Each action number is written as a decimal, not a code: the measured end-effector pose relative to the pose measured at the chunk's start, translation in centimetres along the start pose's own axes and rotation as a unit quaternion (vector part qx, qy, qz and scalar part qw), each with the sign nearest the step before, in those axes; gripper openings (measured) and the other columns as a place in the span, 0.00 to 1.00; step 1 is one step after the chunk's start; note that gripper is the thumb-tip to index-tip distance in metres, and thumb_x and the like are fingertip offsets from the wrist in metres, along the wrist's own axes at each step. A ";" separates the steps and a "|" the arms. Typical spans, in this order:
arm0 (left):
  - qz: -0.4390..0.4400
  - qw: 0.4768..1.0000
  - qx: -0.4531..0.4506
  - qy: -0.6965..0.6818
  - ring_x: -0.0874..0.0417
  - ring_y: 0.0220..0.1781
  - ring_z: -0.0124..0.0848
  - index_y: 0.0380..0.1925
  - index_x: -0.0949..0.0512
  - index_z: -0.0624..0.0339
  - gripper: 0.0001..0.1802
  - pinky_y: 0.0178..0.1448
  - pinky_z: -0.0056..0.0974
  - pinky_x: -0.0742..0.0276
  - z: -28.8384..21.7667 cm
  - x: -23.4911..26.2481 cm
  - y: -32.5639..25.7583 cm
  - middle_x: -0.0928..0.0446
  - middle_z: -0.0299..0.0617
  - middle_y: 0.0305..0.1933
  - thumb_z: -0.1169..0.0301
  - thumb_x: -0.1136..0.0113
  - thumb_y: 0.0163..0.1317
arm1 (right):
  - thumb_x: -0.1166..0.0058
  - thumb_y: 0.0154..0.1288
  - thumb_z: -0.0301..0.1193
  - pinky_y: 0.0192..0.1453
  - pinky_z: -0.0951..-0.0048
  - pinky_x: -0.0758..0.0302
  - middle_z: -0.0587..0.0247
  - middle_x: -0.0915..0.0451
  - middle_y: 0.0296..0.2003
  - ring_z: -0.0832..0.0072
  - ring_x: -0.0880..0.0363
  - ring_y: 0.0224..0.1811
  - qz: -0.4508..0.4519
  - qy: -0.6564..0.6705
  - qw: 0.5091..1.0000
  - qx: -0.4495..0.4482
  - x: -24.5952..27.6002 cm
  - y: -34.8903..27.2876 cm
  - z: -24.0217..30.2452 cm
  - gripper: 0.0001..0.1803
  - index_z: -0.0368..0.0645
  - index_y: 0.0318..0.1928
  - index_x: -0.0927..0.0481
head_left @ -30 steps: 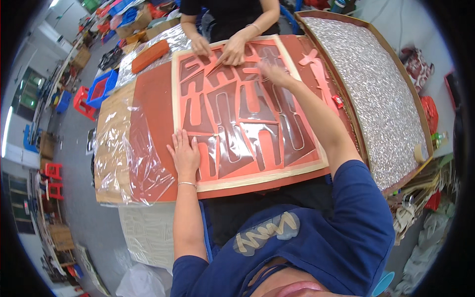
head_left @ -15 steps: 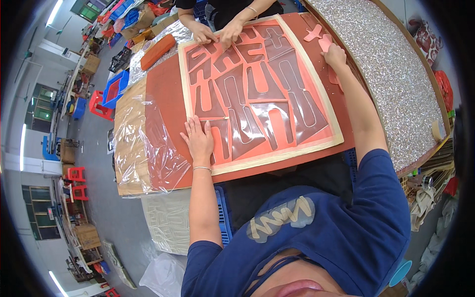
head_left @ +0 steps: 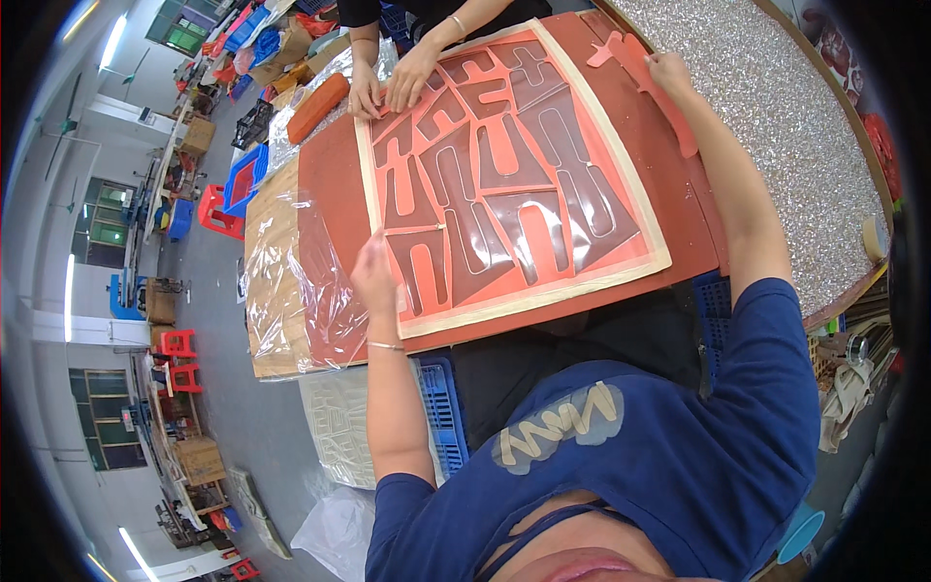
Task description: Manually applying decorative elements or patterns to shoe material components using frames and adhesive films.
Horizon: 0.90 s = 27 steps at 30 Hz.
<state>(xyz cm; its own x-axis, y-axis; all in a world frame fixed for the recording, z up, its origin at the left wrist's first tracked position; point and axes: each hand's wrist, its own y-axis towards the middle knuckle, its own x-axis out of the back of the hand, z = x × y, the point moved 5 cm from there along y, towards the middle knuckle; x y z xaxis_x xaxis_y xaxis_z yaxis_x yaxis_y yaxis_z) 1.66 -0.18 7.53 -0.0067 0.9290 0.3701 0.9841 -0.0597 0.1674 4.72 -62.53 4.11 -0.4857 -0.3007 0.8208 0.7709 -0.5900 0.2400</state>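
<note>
A flat panel with a cream border [head_left: 543, 294] lies on the reddish-brown table board. It carries dark glossy cut shapes [head_left: 504, 235] around coral-pink areas. My left hand [head_left: 373, 276] is at the panel's lower left edge; motion smears its fingers, so their grip cannot be told. At the far right my right hand [head_left: 669, 75] has curled fingers closed at the edge of a long pink cut-out piece [head_left: 673, 112]. A smaller pink piece [head_left: 606, 50] lies just left of it. Across the table, another person's hands [head_left: 388, 89] touch the panel's far left corner.
Clear plastic film [head_left: 325, 281] covers the board's left side. An orange-brown block [head_left: 318, 109] stands at the far left. A glittery silver sheet [head_left: 766, 126] fills the surface to my right, with a tape roll [head_left: 875, 238] on its edge. Blue crates [head_left: 442, 412] sit below the table.
My left hand has drawn from lying flat on the panel to its left edge. My right hand has shifted slightly farther away. The other person's hands have moved left to the corner.
</note>
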 end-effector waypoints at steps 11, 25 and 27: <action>0.287 0.824 -0.237 0.428 0.65 0.77 0.43 0.69 0.54 0.67 0.49 0.72 0.62 0.74 -5.1 -23.4 -3.7 0.58 0.52 0.75 0.37 0.64 0.63 | 0.50 0.62 0.23 0.45 0.64 0.23 0.50 0.20 0.38 0.66 0.20 0.36 0.140 0.317 0.938 0.013 3.3 -11.2 10.4 0.23 0.41 0.59 0.29; 0.300 0.874 -0.297 0.239 0.32 0.58 0.48 0.35 0.21 0.66 0.11 0.63 0.52 0.38 -7.0 -24.2 1.6 0.26 0.47 0.46 0.69 0.45 0.58 | 0.50 0.62 0.26 0.49 0.66 0.25 0.43 0.20 0.41 0.59 0.18 0.45 0.126 0.279 0.952 0.003 -6.0 -15.2 15.1 0.20 0.38 0.56 0.26; 0.350 0.893 -0.224 0.174 0.28 0.54 0.47 0.34 0.21 0.67 0.10 0.60 0.47 0.33 -6.5 -24.4 3.1 0.26 0.48 0.45 0.71 0.45 0.58 | 0.50 0.63 0.27 0.47 0.65 0.25 0.42 0.19 0.38 0.58 0.18 0.41 0.148 0.270 0.951 -0.026 -7.5 -15.2 14.7 0.18 0.41 0.53 0.23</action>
<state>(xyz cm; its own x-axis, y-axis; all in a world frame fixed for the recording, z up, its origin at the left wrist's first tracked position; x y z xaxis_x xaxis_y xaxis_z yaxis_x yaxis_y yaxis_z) 3.76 -25.43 4.91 0.4504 0.4423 0.7756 0.5999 -0.7933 0.1039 2.72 -40.36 1.92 -0.4029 -0.7919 0.4588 0.8918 -0.4524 0.0023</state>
